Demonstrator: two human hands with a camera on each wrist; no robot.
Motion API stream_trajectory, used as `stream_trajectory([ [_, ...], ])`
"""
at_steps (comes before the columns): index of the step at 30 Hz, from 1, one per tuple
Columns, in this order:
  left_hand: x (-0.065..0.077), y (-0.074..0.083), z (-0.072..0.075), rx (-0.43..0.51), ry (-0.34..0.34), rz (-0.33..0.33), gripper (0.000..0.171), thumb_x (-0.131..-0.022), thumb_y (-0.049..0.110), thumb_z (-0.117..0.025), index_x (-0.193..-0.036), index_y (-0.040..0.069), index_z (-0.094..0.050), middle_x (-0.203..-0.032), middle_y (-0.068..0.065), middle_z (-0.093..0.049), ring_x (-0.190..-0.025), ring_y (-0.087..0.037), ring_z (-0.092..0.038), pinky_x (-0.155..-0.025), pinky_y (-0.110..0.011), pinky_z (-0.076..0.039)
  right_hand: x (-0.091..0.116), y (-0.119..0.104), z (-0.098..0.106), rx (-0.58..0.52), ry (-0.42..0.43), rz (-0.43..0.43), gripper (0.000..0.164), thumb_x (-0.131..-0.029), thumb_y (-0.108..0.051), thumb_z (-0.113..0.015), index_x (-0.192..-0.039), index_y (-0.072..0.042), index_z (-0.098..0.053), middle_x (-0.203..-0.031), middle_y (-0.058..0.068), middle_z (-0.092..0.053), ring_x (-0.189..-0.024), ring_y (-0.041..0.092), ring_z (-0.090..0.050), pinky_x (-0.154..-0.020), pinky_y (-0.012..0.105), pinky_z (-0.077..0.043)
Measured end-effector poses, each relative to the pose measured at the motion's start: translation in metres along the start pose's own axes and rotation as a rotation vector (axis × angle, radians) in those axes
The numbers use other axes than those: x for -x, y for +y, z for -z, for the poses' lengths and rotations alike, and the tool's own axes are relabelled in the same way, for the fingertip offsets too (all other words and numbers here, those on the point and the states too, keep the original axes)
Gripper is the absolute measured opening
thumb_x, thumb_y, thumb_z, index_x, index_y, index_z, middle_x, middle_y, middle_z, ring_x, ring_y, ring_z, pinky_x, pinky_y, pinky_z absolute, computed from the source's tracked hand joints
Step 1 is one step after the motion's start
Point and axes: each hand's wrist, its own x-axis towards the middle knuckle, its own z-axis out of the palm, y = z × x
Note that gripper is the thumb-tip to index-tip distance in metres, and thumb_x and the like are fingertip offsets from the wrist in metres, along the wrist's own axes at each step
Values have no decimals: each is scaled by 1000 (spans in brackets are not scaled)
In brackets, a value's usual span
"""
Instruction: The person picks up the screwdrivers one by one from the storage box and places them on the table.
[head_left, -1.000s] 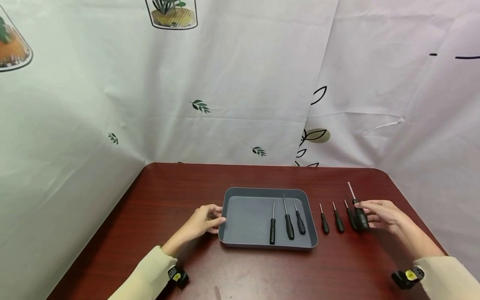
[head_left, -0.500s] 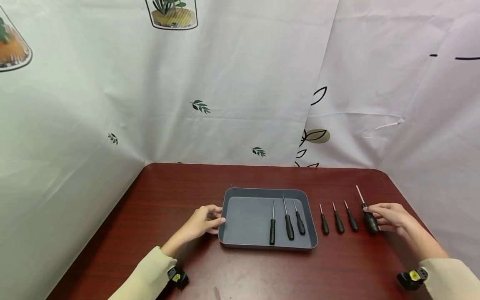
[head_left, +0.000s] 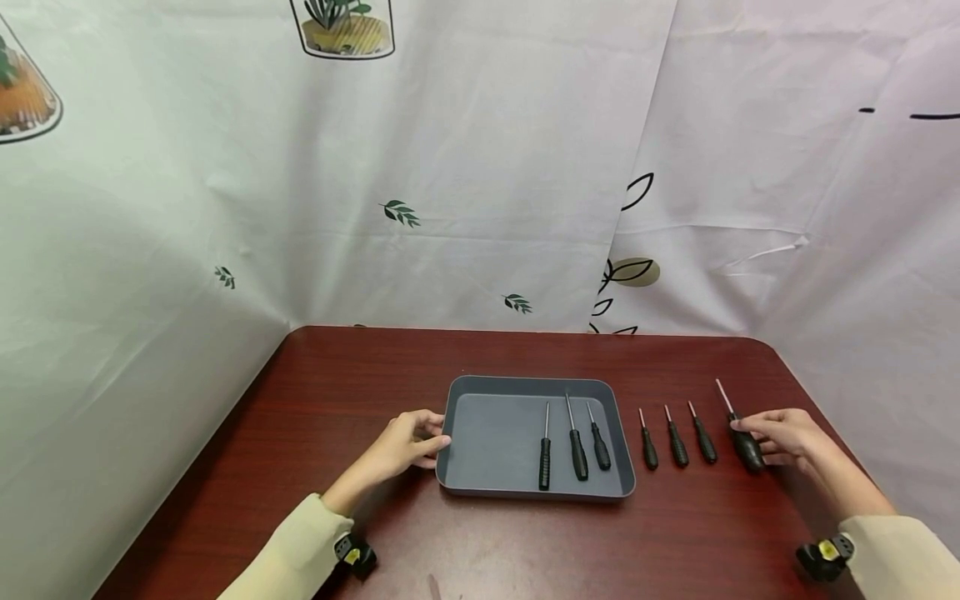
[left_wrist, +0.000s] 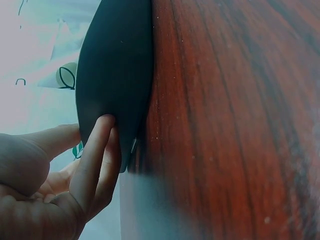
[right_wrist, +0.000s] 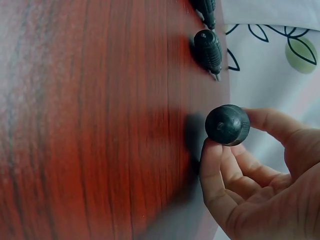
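My left hand holds the left rim of a grey rectangular tray; in the left wrist view, fingertips press the tray's outer wall. Inside the tray, toward its right, three black-handled screwdrivers lie side by side: one, a longer one and a shorter one. With thumb and fingers, my right hand pinches a large black screwdriver by its handle, shaft pointing away. The right wrist view shows its rounded handle end and a shadow on the table beside it.
Between tray and right hand, three small screwdrivers lie in a row on the reddish-brown table. Behind the table hangs a white printed cloth, which also covers both sides.
My right hand has shifted right with the large screwdriver, away from the row of small ones, then slightly toward me. The left hand and tray have stayed put.
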Motion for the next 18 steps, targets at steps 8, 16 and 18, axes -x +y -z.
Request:
stream_trajectory([
  [8, 1, -1, 0, -1, -10, -17, 45, -95, 4, -68, -128, -21, -51, -102, -20, -65, -88, -30, -70, -65, -34, -64, -2, 1, -1, 31, 10, -1, 26, -93, -23, -70, -95, 3, -73, -92, 6, -56, -74, 17, -61, -64, 33, -62],
  [16, 0, 1, 0, -14, -1, 10, 44, -96, 4, -67, -129, -19, -52, -102, -17, -64, -88, -29, -70, -65, -34, -64, -4, 0, -2, 52, 24, 1, 21, -89, -21, -76, -85, 0, -75, -78, 0, -62, -69, 17, -61, -60, 33, -62],
  [18, 0, 1, 0, -13, -2, 8, 44, -95, 4, -68, -129, -19, -52, -102, -17, -64, -88, -28, -70, -65, -34, -64, -4, 0, -3, 64, 31, -2, 24, -88, -22, -77, -86, 1, -75, -78, 0, -63, -69, 17, -61, -60, 33, -62],
])
